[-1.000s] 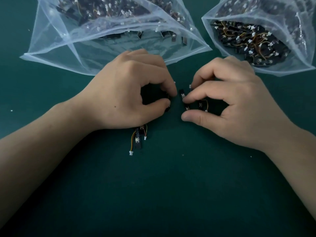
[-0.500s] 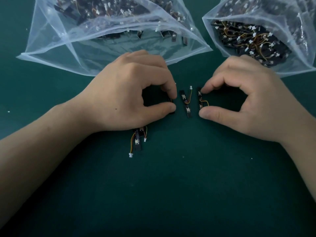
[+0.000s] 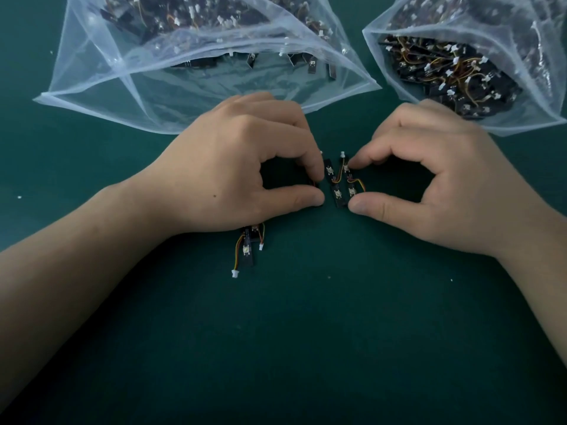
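Small black circuit strips with orange-yellow wires and white plugs lie on a green mat. My left hand [image 3: 245, 167] pinches one dark strip [image 3: 313, 183] between thumb and index finger; the strip is mostly hidden. My right hand [image 3: 435, 179] pinches another strip [image 3: 351, 182] by its two ends. A third strip [image 3: 335, 187] lies flat between the two hands, touching the right one's strip. Another strip or two [image 3: 248, 250] stick out from under my left palm.
Two clear plastic bags lie open at the back: a left bag [image 3: 171, 87] with several black strips deep inside, and a right bag [image 3: 460, 69] full of wired strips. The green mat [image 3: 306, 332] stretches bare toward me.
My right hand drew away to the right with its strip, then slid it back left against the strip lying in the middle. My left hand has stayed in place.
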`<state>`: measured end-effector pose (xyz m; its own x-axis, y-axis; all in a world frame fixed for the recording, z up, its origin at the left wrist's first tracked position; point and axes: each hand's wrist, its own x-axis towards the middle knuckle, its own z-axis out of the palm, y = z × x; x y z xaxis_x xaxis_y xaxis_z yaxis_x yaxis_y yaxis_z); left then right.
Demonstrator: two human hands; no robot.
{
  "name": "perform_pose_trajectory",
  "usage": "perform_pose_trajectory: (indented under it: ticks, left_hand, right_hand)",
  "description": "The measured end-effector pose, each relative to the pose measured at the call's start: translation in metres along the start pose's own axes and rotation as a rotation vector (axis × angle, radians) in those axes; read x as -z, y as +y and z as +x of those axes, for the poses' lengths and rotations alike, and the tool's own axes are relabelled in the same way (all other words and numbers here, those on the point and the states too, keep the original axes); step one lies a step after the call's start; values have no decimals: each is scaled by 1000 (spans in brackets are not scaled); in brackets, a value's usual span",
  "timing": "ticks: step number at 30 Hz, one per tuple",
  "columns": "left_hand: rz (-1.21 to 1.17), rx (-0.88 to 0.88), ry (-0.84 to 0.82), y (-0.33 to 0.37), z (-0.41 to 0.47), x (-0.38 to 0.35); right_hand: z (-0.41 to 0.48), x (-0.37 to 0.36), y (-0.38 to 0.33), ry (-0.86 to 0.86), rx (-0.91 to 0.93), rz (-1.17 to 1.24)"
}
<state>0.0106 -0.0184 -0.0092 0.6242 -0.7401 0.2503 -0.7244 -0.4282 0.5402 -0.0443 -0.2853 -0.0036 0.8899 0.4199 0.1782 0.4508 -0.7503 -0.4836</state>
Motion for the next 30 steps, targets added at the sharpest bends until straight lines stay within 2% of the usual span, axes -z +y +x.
perform_pose_trajectory:
  ticks: [11, 21, 27, 30]
  left_hand:
    - [-15, -51, 10, 1, 1, 2]
    - [-73, 35, 212, 4, 2, 4]
    - [-76, 35, 207, 7, 2, 5]
    - [-95, -21, 78, 5, -1, 16]
  right_hand:
    - [1, 0, -2, 0, 4, 3]
    - [3, -8, -15, 51, -30, -42]
    - [1, -4, -11, 27, -28, 24]
    - [0, -1, -7, 39, -26, 56]
